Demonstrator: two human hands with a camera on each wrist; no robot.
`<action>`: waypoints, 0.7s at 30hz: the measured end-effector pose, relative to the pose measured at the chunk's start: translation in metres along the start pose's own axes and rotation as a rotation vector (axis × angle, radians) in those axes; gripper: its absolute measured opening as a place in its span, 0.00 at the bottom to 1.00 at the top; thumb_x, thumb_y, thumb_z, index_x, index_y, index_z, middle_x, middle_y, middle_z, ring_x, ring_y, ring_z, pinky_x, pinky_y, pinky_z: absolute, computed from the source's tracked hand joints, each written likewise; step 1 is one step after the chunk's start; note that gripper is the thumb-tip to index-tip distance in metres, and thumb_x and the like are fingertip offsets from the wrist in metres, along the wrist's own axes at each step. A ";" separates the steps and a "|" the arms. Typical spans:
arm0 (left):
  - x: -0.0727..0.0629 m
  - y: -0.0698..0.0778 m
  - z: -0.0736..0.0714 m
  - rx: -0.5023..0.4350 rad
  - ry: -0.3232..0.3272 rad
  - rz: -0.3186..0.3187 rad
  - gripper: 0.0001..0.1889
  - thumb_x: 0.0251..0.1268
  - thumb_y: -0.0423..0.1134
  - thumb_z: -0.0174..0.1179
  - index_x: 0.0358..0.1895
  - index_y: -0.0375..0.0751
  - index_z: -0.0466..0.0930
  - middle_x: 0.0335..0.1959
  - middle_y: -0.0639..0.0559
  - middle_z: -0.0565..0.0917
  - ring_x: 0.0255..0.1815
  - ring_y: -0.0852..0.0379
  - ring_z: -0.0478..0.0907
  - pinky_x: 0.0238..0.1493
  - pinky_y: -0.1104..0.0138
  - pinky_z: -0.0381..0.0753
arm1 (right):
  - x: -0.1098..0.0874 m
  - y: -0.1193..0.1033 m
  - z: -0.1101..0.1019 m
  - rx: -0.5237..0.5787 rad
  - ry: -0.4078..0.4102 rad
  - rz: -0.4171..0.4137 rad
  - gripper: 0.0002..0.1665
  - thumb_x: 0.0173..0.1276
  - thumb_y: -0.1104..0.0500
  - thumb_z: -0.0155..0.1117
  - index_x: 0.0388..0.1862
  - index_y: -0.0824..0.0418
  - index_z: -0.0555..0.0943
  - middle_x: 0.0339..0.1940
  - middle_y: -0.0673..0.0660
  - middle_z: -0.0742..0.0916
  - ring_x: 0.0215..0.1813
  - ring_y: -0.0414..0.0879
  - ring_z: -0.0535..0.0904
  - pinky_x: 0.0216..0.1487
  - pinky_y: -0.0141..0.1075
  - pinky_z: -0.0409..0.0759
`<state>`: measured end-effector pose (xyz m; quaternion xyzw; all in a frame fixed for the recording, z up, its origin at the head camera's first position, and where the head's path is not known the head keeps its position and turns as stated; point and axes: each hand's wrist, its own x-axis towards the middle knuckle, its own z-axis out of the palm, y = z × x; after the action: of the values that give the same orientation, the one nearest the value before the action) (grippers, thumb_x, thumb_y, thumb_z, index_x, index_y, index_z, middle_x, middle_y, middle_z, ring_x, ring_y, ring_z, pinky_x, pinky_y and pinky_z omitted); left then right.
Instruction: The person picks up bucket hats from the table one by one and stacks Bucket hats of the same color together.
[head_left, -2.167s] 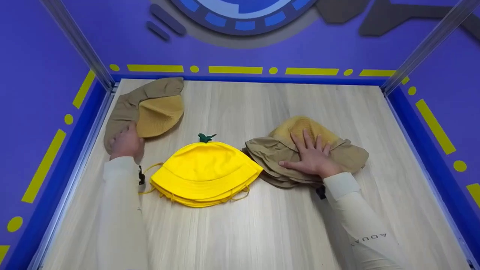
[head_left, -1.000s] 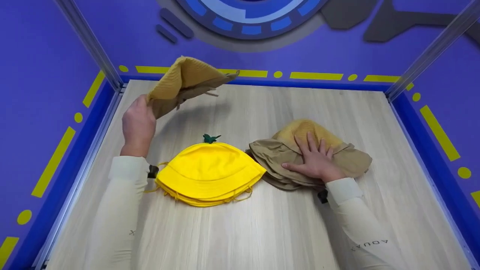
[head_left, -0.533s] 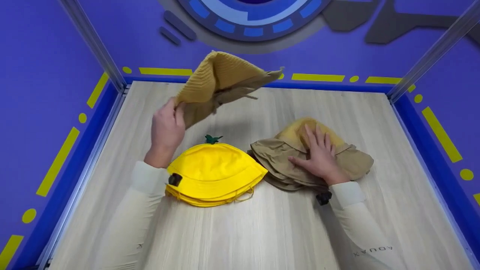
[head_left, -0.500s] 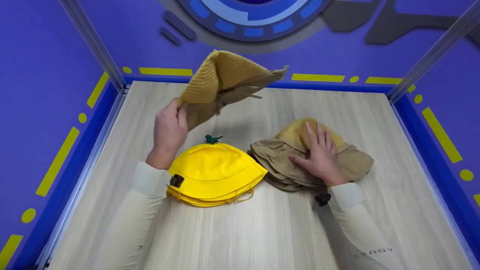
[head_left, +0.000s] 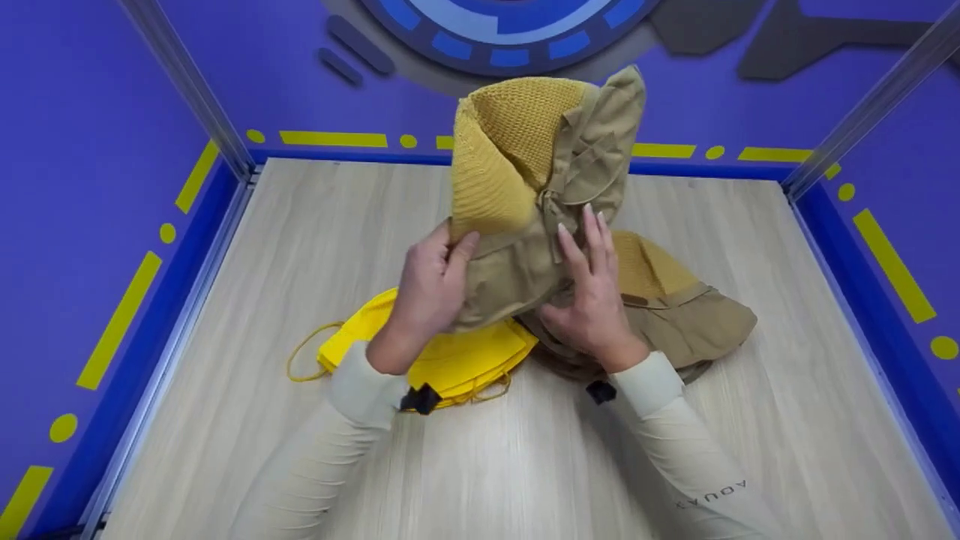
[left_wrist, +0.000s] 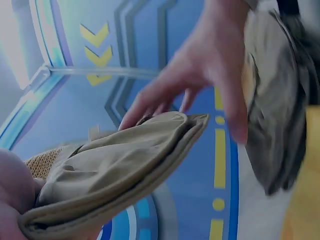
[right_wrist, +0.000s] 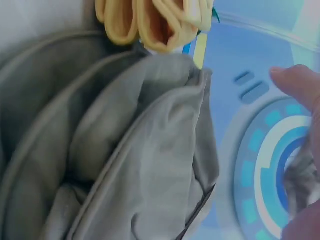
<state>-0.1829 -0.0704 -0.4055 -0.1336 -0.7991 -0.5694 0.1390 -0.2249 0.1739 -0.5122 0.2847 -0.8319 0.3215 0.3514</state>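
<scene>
My left hand grips a bucket hat with a mustard knit crown and a tan cloth brim, thumb in front at its left edge. The hat is raised above the table, its crown creased and its far brim flap turned up. My right hand reaches to the hat's lower right with fingers straight, fingertips at the brim and thumb spread apart. In the left wrist view the folded brim shows its edge, and the right fingers pass behind it. Below the right hand lies a stack of similar tan hats.
A stack of yellow bucket hats with cords lies left of the tan stack, partly hidden by my left hand and the held hat. Blue-purple panels with metal corner posts wall the wooden tabletop at back and sides.
My left hand has picked the hat up from the back left and carried it right, over the stacks, turning it upright. My right hand has come off the tan stack up to the held hat.
</scene>
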 end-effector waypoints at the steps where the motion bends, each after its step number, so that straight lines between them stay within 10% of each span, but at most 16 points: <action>1: -0.001 0.003 0.004 -0.023 -0.010 -0.008 0.12 0.81 0.40 0.52 0.49 0.33 0.80 0.44 0.43 0.87 0.44 0.53 0.82 0.49 0.61 0.82 | 0.002 0.001 0.000 0.003 0.036 0.000 0.61 0.49 0.49 0.83 0.81 0.46 0.62 0.84 0.66 0.59 0.83 0.68 0.51 0.81 0.65 0.48; 10: -0.009 0.017 0.023 -0.189 -0.062 -0.097 0.13 0.82 0.39 0.50 0.51 0.32 0.79 0.45 0.43 0.84 0.47 0.54 0.82 0.55 0.62 0.82 | 0.013 -0.002 -0.002 0.083 0.205 -0.065 0.22 0.79 0.52 0.57 0.67 0.57 0.81 0.66 0.62 0.84 0.67 0.58 0.80 0.71 0.47 0.75; 16: -0.013 0.025 0.035 -0.249 -0.078 -0.088 0.12 0.82 0.39 0.50 0.52 0.33 0.78 0.43 0.42 0.85 0.44 0.54 0.84 0.51 0.64 0.85 | 0.011 -0.003 -0.008 0.084 0.251 -0.053 0.18 0.78 0.56 0.57 0.59 0.61 0.86 0.51 0.59 0.91 0.49 0.54 0.90 0.58 0.34 0.83; 21: -0.017 0.026 0.039 -0.449 -0.175 -0.029 0.17 0.84 0.39 0.47 0.65 0.34 0.72 0.54 0.41 0.81 0.53 0.55 0.80 0.59 0.66 0.80 | 0.012 -0.007 -0.014 0.300 0.248 0.089 0.18 0.75 0.59 0.59 0.56 0.66 0.86 0.50 0.57 0.91 0.50 0.46 0.89 0.58 0.29 0.82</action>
<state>-0.1598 -0.0260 -0.4012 -0.1987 -0.6633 -0.7210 0.0279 -0.2209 0.1771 -0.4930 0.2552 -0.7367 0.4897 0.3903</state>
